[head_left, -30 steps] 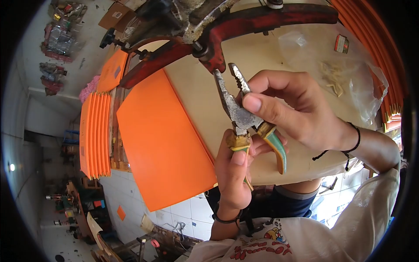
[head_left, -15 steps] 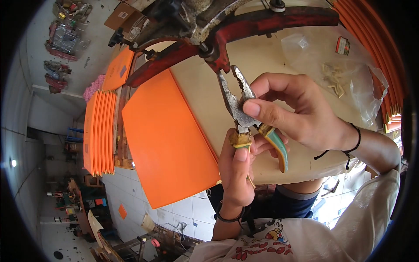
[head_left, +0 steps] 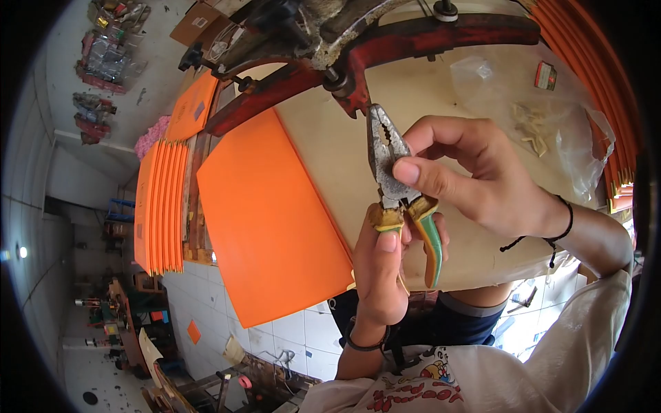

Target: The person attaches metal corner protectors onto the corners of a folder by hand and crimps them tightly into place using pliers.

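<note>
A pair of combination pliers [head_left: 394,187] with worn metal jaws and green-yellow handles points upward in front of me. My left hand [head_left: 382,286] is closed around the handles from below, its thumb lying along one of them. From the right, my right hand [head_left: 485,179] pinches the pliers' head near the pivot, thumb in front. The jaws look nearly closed, and I see nothing between them. Just above their tips is the notched end of a red metal machine frame [head_left: 354,96].
A large orange sheet [head_left: 272,227] lies left of my hands on a brown-covered table [head_left: 323,144]. Orange stacks stand at the left [head_left: 160,206] and right edges. A plastic bag [head_left: 564,113], a small box [head_left: 545,76] and pale scraps [head_left: 530,127] lie at the right.
The pliers' jaws and handles have come closer together. The pliers have turned slightly and shifted a little right in view, with both hands still on them.
</note>
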Motion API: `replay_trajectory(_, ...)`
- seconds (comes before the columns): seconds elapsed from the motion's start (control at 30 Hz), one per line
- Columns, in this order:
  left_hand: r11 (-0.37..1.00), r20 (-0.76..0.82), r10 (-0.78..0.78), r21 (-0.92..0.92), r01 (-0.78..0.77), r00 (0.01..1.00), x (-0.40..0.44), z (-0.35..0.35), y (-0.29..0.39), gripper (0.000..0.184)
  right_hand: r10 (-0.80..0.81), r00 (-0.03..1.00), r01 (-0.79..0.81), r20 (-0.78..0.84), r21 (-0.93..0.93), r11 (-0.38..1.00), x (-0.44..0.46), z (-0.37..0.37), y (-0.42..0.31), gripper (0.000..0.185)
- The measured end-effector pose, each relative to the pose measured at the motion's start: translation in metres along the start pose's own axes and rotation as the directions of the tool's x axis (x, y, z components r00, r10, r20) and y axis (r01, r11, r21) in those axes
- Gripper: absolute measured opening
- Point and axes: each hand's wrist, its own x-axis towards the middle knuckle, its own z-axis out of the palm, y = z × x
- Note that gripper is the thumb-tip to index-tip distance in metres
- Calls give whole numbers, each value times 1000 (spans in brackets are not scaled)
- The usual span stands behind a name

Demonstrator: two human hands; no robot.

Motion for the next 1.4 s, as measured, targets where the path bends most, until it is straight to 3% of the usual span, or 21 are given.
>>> replay_trajectory(0.17,999,33,-12,47,10,999,3,-2,1,27,49,999,-50,9,50,998,0,-1,-2,18)
replay_trajectory(0.27,978,48,-8,209,-2,999,2,-3,-1,33,120,992,-122,26,102,987,-2,-1,-7,21)
replay_trajectory(0.33,974,-39,-24,225,32,999,1,3,5,33,151,988,-153,23,137,979,-2,0,-9,24)
replay_trajectory(0.43,968,-88,-2,249,24,996,1,6,5,31,-219,972,219,-83,-4,976,5,6,12,23)
replay_trajectory(0.57,960,-76,-4,278,25,997,0,-2,0,30,-77,995,82,-70,60,995,1,5,6,22)
replay_trajectory(0.7,969,-129,-31,241,62,991,1,4,3,27,-129,991,129,-41,-5,992,1,2,3,19)
replay_trajectory(0.8,951,-106,82,304,-46,991,0,0,-1,24,-181,983,180,-9,-36,983,-1,2,3,19)
replay_trajectory(1.03,945,-93,109,320,-74,990,2,2,-1,19,-225,974,223,-25,-63,973,1,4,5,20)
replay_trajectory(1.13,955,-83,81,291,-54,993,2,4,0,18,-78,997,77,-28,-19,997,-1,1,-5,19)
replay_trajectory(1.2,966,-49,54,256,-40,997,3,4,1,20,-65,997,64,-41,-36,997,-1,2,-5,20)
replay_trajectory(1.33,981,-24,-25,191,29,999,3,5,3,24,214,977,-212,-7,119,970,-4,0,-16,23)
replay_trajectory(1.4,990,23,-36,138,32,999,4,0,-1,26,72,997,-71,-23,45,996,-4,1,-6,25)
